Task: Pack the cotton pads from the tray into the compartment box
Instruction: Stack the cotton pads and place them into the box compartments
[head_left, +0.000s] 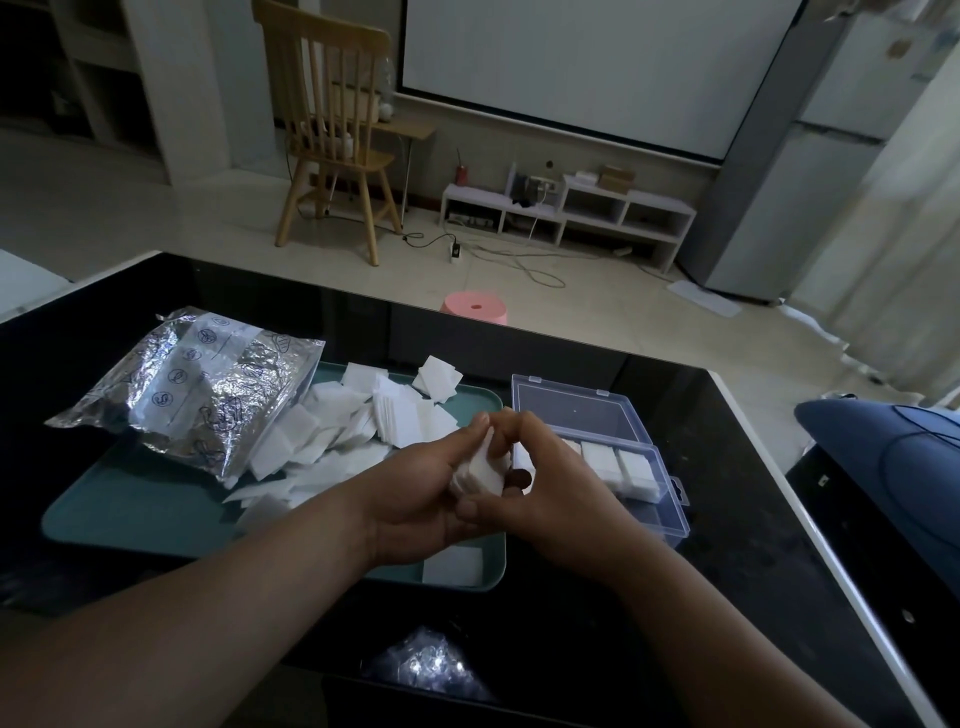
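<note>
White cotton pads (363, 415) lie scattered across a teal tray (130, 512) at centre left of the frame, on a black table (727, 519). A crinkled silver foil bag (197, 395) rests on the tray's upper left part, over some pads. At centre, the left hand (415, 499) and the right hand (550, 499) meet above the tray's right edge, fingers of both curled and pressed around a small stack of pads (480, 470) held between them. Just right of the hands sits a clear compartment box (670, 512), lid open toward the top of the frame; two visible compartments hold white pads, others are hidden behind the right hand.
</note>
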